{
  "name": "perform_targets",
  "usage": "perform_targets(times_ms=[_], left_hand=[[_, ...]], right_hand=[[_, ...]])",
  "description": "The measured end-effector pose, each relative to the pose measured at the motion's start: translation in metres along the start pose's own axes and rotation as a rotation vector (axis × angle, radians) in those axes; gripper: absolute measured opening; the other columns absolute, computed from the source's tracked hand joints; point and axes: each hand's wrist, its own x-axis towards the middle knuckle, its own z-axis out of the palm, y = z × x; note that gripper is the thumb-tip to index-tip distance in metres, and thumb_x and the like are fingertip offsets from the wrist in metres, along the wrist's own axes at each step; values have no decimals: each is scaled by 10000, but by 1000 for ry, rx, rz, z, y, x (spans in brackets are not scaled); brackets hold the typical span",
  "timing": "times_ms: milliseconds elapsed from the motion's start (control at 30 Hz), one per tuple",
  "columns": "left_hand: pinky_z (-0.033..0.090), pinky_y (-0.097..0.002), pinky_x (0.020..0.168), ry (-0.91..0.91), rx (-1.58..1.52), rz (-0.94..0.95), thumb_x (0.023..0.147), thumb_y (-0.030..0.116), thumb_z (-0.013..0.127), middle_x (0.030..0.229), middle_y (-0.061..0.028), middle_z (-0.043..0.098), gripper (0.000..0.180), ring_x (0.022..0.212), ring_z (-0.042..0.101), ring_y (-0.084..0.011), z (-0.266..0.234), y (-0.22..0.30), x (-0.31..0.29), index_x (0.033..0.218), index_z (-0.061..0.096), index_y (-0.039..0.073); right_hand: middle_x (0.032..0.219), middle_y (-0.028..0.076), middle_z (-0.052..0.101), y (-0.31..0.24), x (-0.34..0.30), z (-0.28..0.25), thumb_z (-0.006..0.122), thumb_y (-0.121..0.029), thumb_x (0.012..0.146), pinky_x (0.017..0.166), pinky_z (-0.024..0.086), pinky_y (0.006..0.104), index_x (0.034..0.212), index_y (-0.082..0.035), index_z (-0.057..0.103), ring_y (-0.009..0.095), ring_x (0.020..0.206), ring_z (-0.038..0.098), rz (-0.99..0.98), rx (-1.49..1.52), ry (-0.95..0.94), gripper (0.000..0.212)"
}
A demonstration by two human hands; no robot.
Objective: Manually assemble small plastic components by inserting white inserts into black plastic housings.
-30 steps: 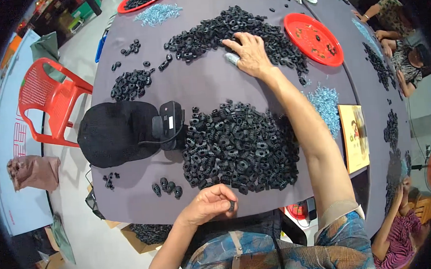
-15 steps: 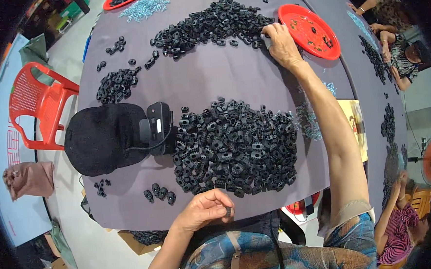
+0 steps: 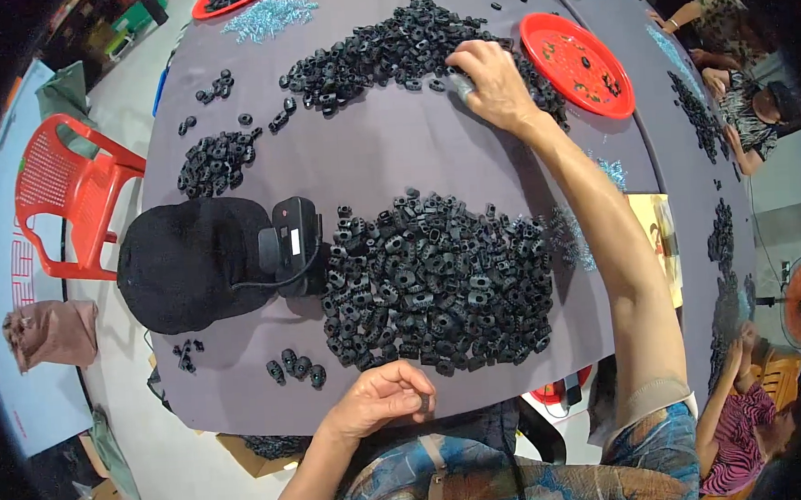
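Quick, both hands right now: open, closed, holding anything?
Left hand: curled shut at the near table edge, pinching a small black part.
Right hand: stretched out, fingers spread on the far pile of black parts; any grip cannot be told.

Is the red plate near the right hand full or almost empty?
Almost empty: the red plate shows mostly bare red surface, only a few small pieces on it.

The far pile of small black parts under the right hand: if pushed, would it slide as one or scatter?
Probably scatter: the far pile is loose separate pieces, with strays already lying about it. Each looks small and light, since the right hand reaches in with fingertips alone. Their chunky shapes suggest tumbling rather than rolling far.
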Motion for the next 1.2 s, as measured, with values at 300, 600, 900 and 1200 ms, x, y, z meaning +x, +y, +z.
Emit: perform_targets(times_ms=[300, 600, 900, 1200], left_hand=[[449, -288, 649, 32, 2, -26, 812, 50, 595, 908, -164, 573, 148, 758, 542, -191, -1, -1, 0, 943, 548, 0], [440, -249, 685, 31, 21, -43, 830, 79, 588, 861, -81, 578, 161, 726, 537, -124, 2, 3, 1, 970, 553, 9], [438, -252, 686, 12, 14, -21, 831, 71, 582, 860, -80, 578, 150, 726, 533, -128, 1, 2, 0, 965, 553, 9], [454, -283, 645, 19, 32, -7, 814, 78, 601, 901, -153, 575, 154, 730, 542, -178, 0, -1, 1, 937, 556, -1]], right_hand=[[1131, 29, 508, -2, 30, 50, 494, -419, 831, 858, 342, 478, 1164, -222, 508, 249, 1078, 443, 176, -195, 27, 387], [1093, 58, 546, -4, 24, 33, 522, -340, 824, 888, 345, 459, 1102, -184, 540, 285, 1055, 450, 309, 57, -169, 319], [1199, 90, 499, -35, -26, -15, 535, -81, 689, 950, 310, 400, 1067, -110, 569, 291, 1144, 412, 17, 318, -236, 380], [1051, 34, 568, -10, -48, -38, 564, -98, 702, 900, 311, 406, 935, -128, 600, 237, 1034, 478, -19, 176, -161, 238]])
